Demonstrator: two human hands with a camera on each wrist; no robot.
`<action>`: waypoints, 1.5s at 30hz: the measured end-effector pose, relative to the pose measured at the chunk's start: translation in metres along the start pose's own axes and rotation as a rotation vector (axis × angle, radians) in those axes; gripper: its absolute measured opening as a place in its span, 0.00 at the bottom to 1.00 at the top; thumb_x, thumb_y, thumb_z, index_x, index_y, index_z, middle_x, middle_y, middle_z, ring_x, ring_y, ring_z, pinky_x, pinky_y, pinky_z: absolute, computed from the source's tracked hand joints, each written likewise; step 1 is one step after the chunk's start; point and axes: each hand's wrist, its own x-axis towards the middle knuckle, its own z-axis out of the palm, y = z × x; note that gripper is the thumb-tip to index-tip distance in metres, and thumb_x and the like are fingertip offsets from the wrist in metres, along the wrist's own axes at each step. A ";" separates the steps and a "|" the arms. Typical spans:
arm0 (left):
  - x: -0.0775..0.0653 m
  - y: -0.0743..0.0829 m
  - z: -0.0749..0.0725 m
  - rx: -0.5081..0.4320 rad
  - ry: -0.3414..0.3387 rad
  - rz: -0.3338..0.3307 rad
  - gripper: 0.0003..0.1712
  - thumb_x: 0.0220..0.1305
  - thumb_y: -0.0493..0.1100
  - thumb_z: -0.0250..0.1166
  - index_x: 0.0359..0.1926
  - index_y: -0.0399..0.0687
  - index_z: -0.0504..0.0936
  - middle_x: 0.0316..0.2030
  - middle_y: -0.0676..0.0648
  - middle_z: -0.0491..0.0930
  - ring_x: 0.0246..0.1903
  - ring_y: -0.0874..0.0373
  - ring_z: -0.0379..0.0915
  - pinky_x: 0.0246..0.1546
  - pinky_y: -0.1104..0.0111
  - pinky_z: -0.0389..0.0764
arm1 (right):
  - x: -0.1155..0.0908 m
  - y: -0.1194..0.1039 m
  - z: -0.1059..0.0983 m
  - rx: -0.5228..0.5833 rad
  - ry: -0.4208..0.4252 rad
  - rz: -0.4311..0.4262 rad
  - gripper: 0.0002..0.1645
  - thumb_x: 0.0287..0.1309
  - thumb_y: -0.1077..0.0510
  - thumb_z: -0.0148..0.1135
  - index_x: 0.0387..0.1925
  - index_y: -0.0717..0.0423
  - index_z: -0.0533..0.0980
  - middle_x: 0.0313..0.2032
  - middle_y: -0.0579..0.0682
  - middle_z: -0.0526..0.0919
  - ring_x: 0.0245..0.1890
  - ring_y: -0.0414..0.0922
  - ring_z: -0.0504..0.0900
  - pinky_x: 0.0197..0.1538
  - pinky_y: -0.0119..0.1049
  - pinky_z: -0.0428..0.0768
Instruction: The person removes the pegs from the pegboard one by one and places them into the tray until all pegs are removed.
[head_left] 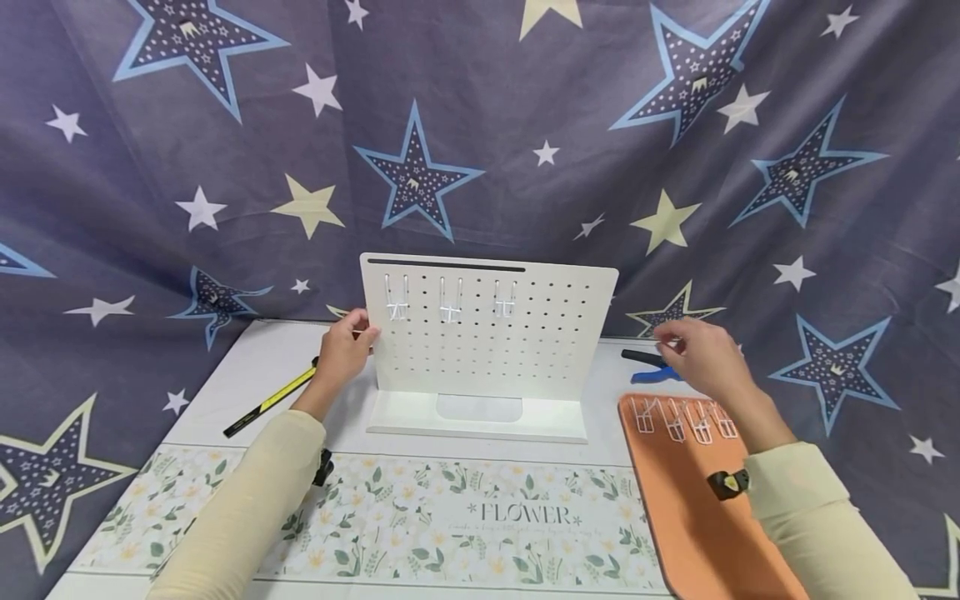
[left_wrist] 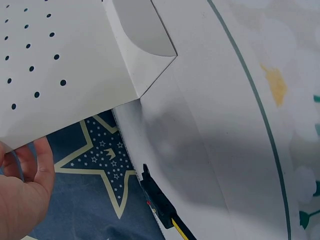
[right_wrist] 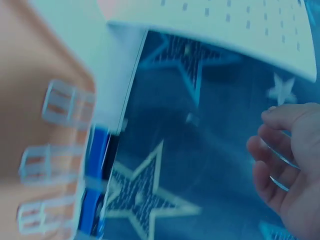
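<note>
A white pegboard point(head_left: 525, 350) stands upright on its base at the middle of the table. Its left edge is pinched by my left hand point(head_left: 343, 354), with the thumb in front and fingers behind. Three white wire hooks point(head_left: 451, 312) hang on the board's upper left. My right hand point(head_left: 705, 354) hovers to the right of the board, fingers loosely bent and nothing in them. Below it are a tool with blue and black handles point(head_left: 654, 376) and more white wire hooks point(head_left: 677, 423), set in a row on an orange tray point(head_left: 697, 517). The right wrist view is blurred.
A long yellow and black tool point(head_left: 283, 390) lies on the table left of the board. A flower-printed mat strip point(head_left: 420, 525) runs along the table in front. Behind hangs a dark star-patterned cloth point(head_left: 480, 75).
</note>
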 end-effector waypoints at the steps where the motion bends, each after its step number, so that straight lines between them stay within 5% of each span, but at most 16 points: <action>1: 0.000 0.000 0.000 -0.001 0.001 0.002 0.10 0.77 0.41 0.56 0.51 0.41 0.77 0.50 0.37 0.81 0.48 0.45 0.81 0.48 0.55 0.90 | 0.003 -0.007 0.002 -0.001 0.000 -0.019 0.09 0.63 0.62 0.64 0.44 0.55 0.85 0.39 0.55 0.88 0.34 0.51 0.86 0.36 0.52 0.85; 12: 0.001 0.001 0.000 -0.004 0.002 0.004 0.08 0.77 0.41 0.56 0.50 0.41 0.77 0.49 0.37 0.81 0.48 0.44 0.81 0.48 0.55 0.90 | 0.035 -0.084 0.029 0.093 0.144 -0.191 0.09 0.59 0.61 0.70 0.42 0.53 0.85 0.38 0.49 0.87 0.31 0.45 0.86 0.31 0.39 0.84; 21: 0.000 0.003 0.001 -0.001 0.002 0.003 0.08 0.77 0.41 0.56 0.50 0.41 0.77 0.49 0.38 0.81 0.48 0.44 0.82 0.48 0.54 0.90 | 0.056 -0.129 0.048 0.135 0.251 -0.166 0.11 0.59 0.59 0.72 0.44 0.51 0.85 0.38 0.49 0.88 0.31 0.44 0.86 0.31 0.40 0.84; 35: 0.002 -0.001 0.001 0.020 0.015 -0.005 0.08 0.77 0.41 0.56 0.50 0.43 0.77 0.49 0.39 0.82 0.48 0.45 0.81 0.48 0.56 0.90 | 0.080 -0.164 0.090 0.118 0.422 -0.235 0.10 0.57 0.59 0.73 0.42 0.50 0.85 0.39 0.47 0.88 0.30 0.42 0.86 0.28 0.35 0.84; 45: 0.002 -0.001 0.001 0.019 0.015 -0.011 0.08 0.77 0.42 0.56 0.50 0.43 0.77 0.50 0.39 0.82 0.48 0.45 0.81 0.48 0.56 0.90 | 0.087 -0.172 0.099 0.101 0.454 -0.156 0.08 0.57 0.58 0.73 0.39 0.49 0.85 0.38 0.47 0.88 0.32 0.42 0.86 0.27 0.33 0.83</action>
